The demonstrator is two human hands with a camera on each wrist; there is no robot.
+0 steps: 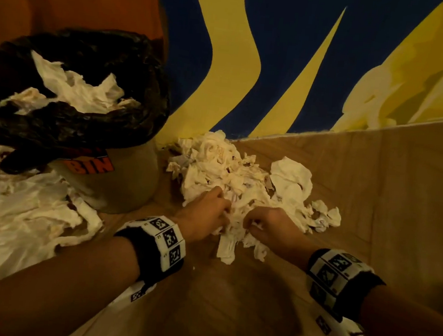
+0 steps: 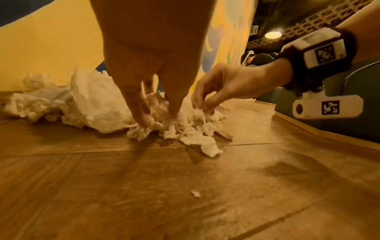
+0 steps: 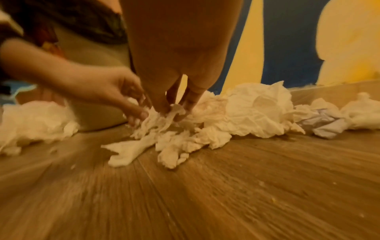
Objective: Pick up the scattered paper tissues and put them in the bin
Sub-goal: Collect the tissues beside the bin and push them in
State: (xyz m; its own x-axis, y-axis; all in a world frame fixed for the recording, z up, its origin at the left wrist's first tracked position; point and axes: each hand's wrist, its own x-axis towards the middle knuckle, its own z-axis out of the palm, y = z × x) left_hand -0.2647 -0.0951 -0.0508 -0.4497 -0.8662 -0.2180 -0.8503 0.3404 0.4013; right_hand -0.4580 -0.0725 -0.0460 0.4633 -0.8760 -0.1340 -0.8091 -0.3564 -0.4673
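A heap of crumpled white paper tissues (image 1: 240,180) lies on the wooden floor against the wall, just right of the bin (image 1: 121,182). The bin is beige with a black liner (image 1: 83,127), and several tissues (image 1: 81,89) sit inside it. My left hand (image 1: 223,208) digs into the near edge of the heap, its fingers curled round tissue (image 3: 137,112). My right hand (image 1: 253,223), close beside it, pinches a wad at its fingertips (image 2: 202,108). Loose strips (image 2: 205,144) trail toward me from the heap.
A second spread of tissues (image 1: 21,216) lies left of the bin. A blue and yellow painted wall (image 1: 280,51) runs behind. A grey-green bench base (image 2: 349,105) stands to the right. Bare wooden floor (image 1: 229,304) with a small scrap (image 2: 195,194) lies in front.
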